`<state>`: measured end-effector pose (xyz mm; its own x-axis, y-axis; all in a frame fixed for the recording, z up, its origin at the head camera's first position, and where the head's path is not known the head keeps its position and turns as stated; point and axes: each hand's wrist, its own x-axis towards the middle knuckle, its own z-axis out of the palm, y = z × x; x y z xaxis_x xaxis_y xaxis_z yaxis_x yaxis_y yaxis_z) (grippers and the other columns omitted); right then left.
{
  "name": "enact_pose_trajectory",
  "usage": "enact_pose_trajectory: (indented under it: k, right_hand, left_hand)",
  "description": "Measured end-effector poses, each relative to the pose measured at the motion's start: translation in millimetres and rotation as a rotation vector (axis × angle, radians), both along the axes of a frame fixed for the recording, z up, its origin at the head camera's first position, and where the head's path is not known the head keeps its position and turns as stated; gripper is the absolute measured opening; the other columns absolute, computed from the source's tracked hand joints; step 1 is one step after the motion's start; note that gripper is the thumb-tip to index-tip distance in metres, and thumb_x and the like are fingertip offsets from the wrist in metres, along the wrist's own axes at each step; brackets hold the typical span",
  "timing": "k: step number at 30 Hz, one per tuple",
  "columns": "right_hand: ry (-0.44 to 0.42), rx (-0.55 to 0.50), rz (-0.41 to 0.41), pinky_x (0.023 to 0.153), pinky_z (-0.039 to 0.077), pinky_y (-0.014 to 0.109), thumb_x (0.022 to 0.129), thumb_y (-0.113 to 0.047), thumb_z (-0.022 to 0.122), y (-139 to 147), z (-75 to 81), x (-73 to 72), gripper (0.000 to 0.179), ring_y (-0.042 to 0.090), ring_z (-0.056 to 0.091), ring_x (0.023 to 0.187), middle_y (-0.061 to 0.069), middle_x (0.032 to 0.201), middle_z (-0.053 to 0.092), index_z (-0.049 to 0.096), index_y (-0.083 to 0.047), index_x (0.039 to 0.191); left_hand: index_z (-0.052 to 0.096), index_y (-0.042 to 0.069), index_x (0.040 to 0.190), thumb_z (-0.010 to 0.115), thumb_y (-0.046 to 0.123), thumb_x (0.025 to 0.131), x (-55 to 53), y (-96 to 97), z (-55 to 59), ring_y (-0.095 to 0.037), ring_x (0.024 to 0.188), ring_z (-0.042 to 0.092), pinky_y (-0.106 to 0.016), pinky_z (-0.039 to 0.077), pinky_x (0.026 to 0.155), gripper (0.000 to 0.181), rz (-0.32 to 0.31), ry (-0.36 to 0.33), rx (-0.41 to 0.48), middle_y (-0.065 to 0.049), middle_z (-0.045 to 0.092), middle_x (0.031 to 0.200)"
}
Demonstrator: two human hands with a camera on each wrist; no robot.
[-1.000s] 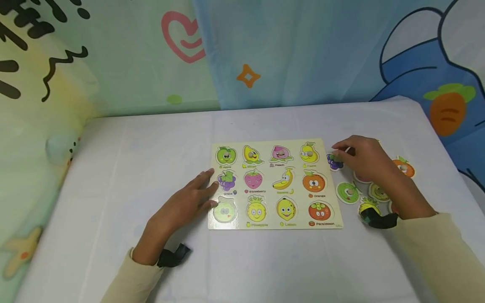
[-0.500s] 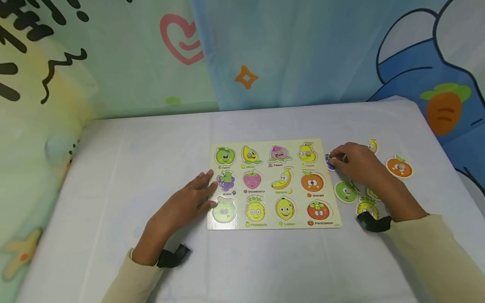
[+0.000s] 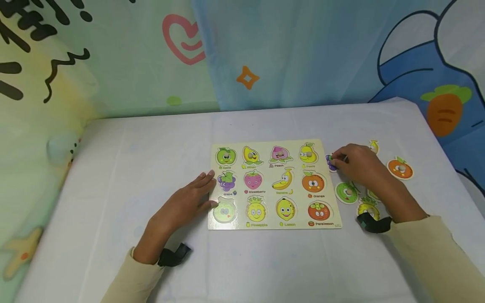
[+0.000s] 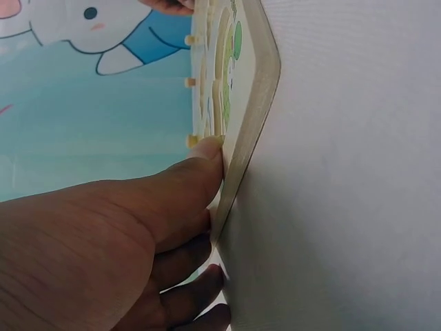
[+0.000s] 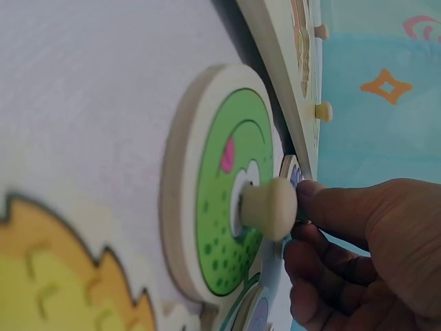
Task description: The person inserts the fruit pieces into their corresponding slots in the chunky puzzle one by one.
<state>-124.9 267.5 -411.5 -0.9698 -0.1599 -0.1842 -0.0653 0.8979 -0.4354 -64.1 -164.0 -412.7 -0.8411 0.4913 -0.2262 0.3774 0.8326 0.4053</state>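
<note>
Your right hand [image 3: 358,164] pinches the grape piece [image 3: 331,166] at its left — probably light, rigid; hold centrally. Left hand [image 3: 188,200]: thumb spread.

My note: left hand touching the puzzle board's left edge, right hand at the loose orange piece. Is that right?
Not quite. The right hand is at the loose grape piece; the orange piece lies farther right, as the head view shows. The left hand touches the left edge of the puzzle board.

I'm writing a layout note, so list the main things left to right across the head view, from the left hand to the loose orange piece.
Left hand, puzzle board, grape piece, right hand, loose orange piece.
</note>
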Motion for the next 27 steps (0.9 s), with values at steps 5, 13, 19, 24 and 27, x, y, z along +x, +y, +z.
enact_pose_trajectory:
  k: [5, 13, 19, 24, 27]
  right_hand:
    - [0.015, 0.028, -0.005, 0.071, 0.045, 0.048, 0.093, -0.013, 0.065, 0, 1.1, 1.4, 0.026, 0.032, 0.056, 0.087, 0.019, 0.096, 0.066, 0.068, 0.007, 0.109]
    - [0.074, -0.012, -0.087, 0.072, 0.045, 0.049, 0.094, -0.014, 0.064, -1, 5.7, 3.6, 0.025, 0.034, 0.054, 0.087, 0.021, 0.098, 0.064, 0.067, 0.006, 0.109]
    - [0.077, -0.079, -0.079, 0.072, 0.044, 0.045, 0.095, -0.015, 0.064, -18, 6.5, -0.8, 0.025, 0.032, 0.054, 0.087, 0.019, 0.098, 0.064, 0.068, 0.004, 0.11]
    - [0.075, -0.118, -0.055, 0.076, 0.044, 0.046, 0.095, -0.016, 0.064, -38, 10.1, -5.7, 0.025, 0.031, 0.054, 0.089, 0.018, 0.1, 0.065, 0.069, 0.002, 0.111]
    - [0.075, -0.15, -0.042, 0.079, 0.044, 0.047, 0.096, -0.017, 0.064, -46, 13.7, -5.2, 0.025, 0.031, 0.054, 0.09, 0.017, 0.101, 0.065, 0.069, 0.001, 0.112]
  left_hand:
    - [0.042, 0.005, 0.147, 0.071, 0.032, 0.089, 0.2, 0.8, 0.5, -0.024, 0.144, 0.024, -0.043, 0.033, 0.111, 0.07, 0.003, -0.009, -0.006, -0.005, 0.027, 0.157]
    - [0.041, 0.005, 0.147, 0.071, 0.033, 0.09, -0.5, 1.4, 1.5, -0.024, 0.144, 0.025, -0.043, 0.033, 0.111, 0.07, -0.005, -0.007, -0.015, -0.005, 0.027, 0.157]
    - [0.041, 0.005, 0.147, 0.07, 0.032, 0.091, -0.7, 0.7, 1.3, -0.024, 0.144, 0.024, -0.042, 0.033, 0.111, 0.069, -0.008, 0.001, -0.017, -0.005, 0.026, 0.157]
    - [0.04, 0.006, 0.148, 0.069, 0.032, 0.091, 0.4, 0.5, 2.1, -0.023, 0.144, 0.023, -0.042, 0.033, 0.111, 0.069, 0.007, -0.013, -0.038, -0.004, 0.024, 0.158]
    - [0.041, 0.006, 0.148, 0.07, 0.032, 0.09, 0.3, 4.4, 0.9, -0.023, 0.145, 0.022, -0.042, 0.032, 0.111, 0.069, 0.011, -0.015, -0.044, -0.003, 0.024, 0.158]
